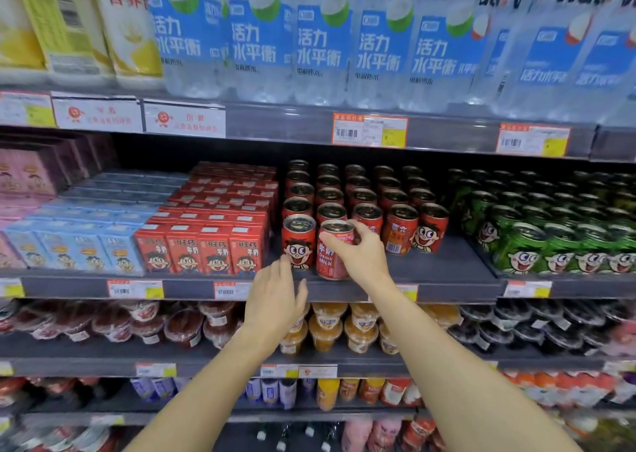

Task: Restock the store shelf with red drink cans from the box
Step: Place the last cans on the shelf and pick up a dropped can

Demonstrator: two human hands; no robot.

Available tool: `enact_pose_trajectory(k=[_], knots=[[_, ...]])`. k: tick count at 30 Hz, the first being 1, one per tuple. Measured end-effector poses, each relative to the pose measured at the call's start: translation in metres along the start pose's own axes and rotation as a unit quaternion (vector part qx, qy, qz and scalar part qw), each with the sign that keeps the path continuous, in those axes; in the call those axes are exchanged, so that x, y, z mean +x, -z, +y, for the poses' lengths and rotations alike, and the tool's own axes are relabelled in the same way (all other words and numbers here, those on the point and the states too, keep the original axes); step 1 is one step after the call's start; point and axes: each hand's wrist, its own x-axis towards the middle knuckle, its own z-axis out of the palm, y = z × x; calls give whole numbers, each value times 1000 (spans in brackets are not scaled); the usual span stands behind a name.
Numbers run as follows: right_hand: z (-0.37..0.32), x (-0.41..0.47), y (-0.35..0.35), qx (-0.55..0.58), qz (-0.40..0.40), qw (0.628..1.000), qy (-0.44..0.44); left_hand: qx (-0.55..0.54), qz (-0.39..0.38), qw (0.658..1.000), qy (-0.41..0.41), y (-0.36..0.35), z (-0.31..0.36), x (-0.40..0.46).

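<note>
The right hand grasps a red can from the side and top, its fingers curled round the rim, at the front of the shelf in the middle of the frame. The left hand is released, fingers loosely spread, just below the neighbour can, perhaps touching it. The held can appears slightly tilted and not yet settled. To do this step well, I think the person should lower it flat, close beside the neighbour, and turn it so the cartoon face looks outward, because now the text side shows. The box is not in view.
</note>
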Motion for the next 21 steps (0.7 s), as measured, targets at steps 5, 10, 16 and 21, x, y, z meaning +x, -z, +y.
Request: enact_pose_trajectory(k=[5, 10, 16, 21], knots=[[-6, 3, 3, 0, 5, 1000, -17, 86, 33, 992, -90, -4, -12, -6], [-8, -2, 3, -2, 19, 1000, -17, 96, 29, 987, -122, -7, -20, -8], [-15, 0, 7, -82, 12, 996, -24, 96, 16, 988, -117, -10, -19, -11], [-12, -2, 2, -66, 31, 997, -23, 75, 17, 991, -114, -12, -19, -11]])
